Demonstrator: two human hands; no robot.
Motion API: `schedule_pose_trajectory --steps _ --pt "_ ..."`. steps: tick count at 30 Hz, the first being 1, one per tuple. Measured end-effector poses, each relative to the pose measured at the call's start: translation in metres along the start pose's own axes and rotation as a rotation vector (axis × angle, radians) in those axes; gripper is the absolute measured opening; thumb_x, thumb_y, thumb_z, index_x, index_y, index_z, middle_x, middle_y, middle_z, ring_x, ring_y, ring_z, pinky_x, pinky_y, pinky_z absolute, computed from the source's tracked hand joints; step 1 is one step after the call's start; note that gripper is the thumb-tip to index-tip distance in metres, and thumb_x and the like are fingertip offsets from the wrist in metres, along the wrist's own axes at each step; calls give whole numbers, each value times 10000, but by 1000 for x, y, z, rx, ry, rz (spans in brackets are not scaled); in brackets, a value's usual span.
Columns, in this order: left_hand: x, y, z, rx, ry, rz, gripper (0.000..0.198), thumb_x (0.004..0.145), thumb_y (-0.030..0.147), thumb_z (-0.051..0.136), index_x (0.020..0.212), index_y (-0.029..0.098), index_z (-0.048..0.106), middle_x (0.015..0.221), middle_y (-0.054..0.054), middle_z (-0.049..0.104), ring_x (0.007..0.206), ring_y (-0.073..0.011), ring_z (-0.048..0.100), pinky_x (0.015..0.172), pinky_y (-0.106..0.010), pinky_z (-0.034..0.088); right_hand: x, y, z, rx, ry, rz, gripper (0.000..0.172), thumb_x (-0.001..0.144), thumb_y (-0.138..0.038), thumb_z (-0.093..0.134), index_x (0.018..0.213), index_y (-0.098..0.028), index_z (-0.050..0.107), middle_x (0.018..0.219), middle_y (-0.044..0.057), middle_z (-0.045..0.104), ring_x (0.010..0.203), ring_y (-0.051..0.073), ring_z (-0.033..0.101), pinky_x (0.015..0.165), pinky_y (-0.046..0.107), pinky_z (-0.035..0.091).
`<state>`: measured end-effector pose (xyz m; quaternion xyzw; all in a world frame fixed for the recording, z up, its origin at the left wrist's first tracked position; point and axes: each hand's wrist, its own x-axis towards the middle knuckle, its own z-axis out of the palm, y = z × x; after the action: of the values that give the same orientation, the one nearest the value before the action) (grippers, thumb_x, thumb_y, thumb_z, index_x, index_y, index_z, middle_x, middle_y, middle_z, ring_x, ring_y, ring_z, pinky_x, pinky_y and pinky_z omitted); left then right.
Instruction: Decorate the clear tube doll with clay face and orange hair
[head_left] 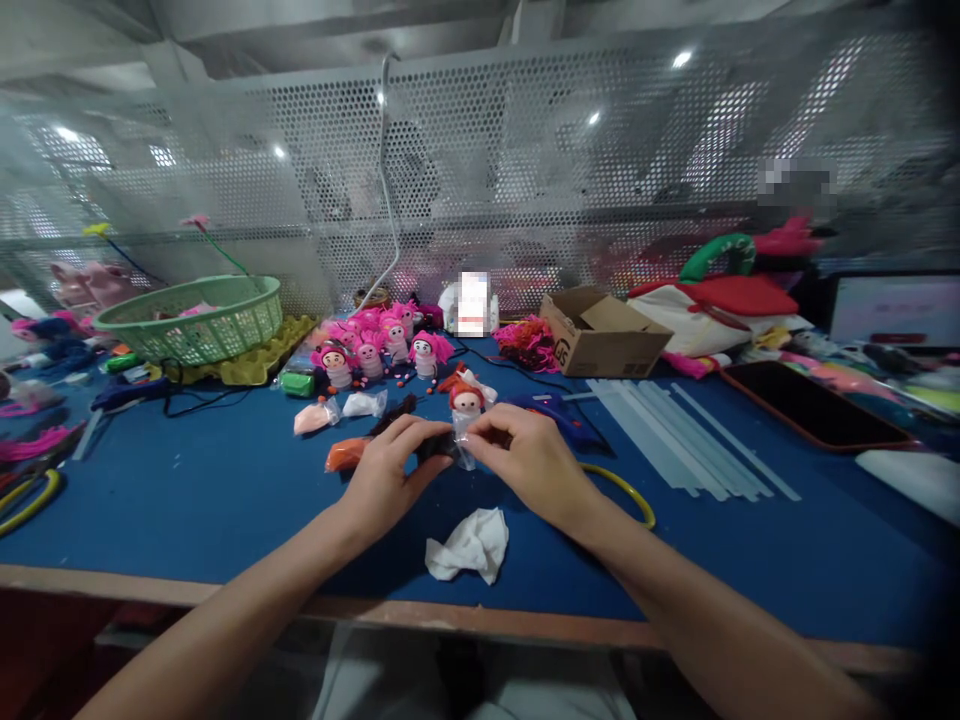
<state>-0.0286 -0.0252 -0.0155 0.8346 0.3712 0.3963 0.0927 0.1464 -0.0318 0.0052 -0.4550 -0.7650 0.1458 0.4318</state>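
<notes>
My left hand point(386, 470) is closed round a small black lump point(435, 447) in a clear plastic bag. Thumb and fingertips of my right hand point(536, 465) pinch the bag's clear plastic point(465, 455) beside it. Fingers cover part of the lump, so its kind is unclear. Just beyond both hands stands a small doll point(466, 400) with orange-red hair and a pale body. An orange packet point(345, 455) lies by my left fingers, with a peach packet point(315, 416) and a white packet point(364, 403) behind it. Nearer the table edge is a crumpled white tissue point(471, 545).
Several pink-haired dolls point(367, 355) stand behind, near a green basket point(187, 320) on a yellow tray. Right of centre are a cardboard box point(604, 335), translucent glue sticks point(675, 440), a blue tool point(562, 415) and a yellow handle point(630, 495). A phone point(814, 405) lies far right.
</notes>
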Motion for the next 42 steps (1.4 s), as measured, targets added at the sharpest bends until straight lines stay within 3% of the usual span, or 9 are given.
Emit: schedule_pose_trajectory --steps 10,16,20,22,26,31,34,37,42 --pt "-2 -2 2 31 46 17 242 760 216 576 999 189 557 881 -37 582 801 -126 560 714 -264 487 0 2 7 37 47 -27 103 701 -155 604 598 -159 604 634 8 589 608 119 542 587 227 409" --pt "-2 -1 1 25 36 -48 232 769 235 561 997 191 557 869 -32 572 783 -122 560 703 -260 491 -1 2 7 33 -9 -93 116 754 -160 524 707 -166 630 711 34 597 686 138 556 640 254 424" --pt "-2 2 1 13 60 9 230 767 228 566 992 182 556 864 -37 576 777 -124 559 691 -258 487 1 1 4 160 -22 52 38 703 -166 556 665 -166 560 657 -2 564 602 108 516 572 233 428" --pt "-1 4 0 17 79 39 228 768 216 564 993 181 553 877 -42 575 796 -125 557 700 -257 486 3 1 4 268 -34 147 90 668 -199 595 704 -166 520 659 -17 542 580 97 507 541 224 437" --pt "-2 5 1 36 95 59 228 763 200 571 989 181 551 885 -42 578 822 -126 556 725 -257 481 4 3 7 471 -179 314 167 674 -285 583 724 -166 478 612 -35 505 502 89 506 446 220 450" --pt "-2 4 0 49 66 -12 331 747 213 585 1064 163 501 929 -62 590 858 -151 559 749 -295 484 4 2 7 524 -199 325 156 661 -266 592 695 -162 480 572 -46 510 463 82 513 456 224 457" --pt "0 6 -5 42 -15 -42 407 743 232 586 1126 156 472 958 -77 588 864 -158 563 756 -304 484 4 1 4 539 -223 331 173 650 -266 607 724 -159 494 593 -40 525 493 90 533 490 233 468" --pt "2 8 -11 30 -88 -25 348 755 245 571 1088 165 513 953 -73 600 859 -155 570 762 -298 479 4 2 2 524 -267 330 184 639 -224 613 766 -155 499 616 -34 533 527 95 550 517 232 472" --pt "3 10 -15 113 -103 -22 300 755 248 565 1048 186 547 951 -70 615 877 -177 574 785 -332 468 2 1 2 434 -277 292 129 656 -130 539 785 -139 539 672 3 579 551 94 552 515 217 467"
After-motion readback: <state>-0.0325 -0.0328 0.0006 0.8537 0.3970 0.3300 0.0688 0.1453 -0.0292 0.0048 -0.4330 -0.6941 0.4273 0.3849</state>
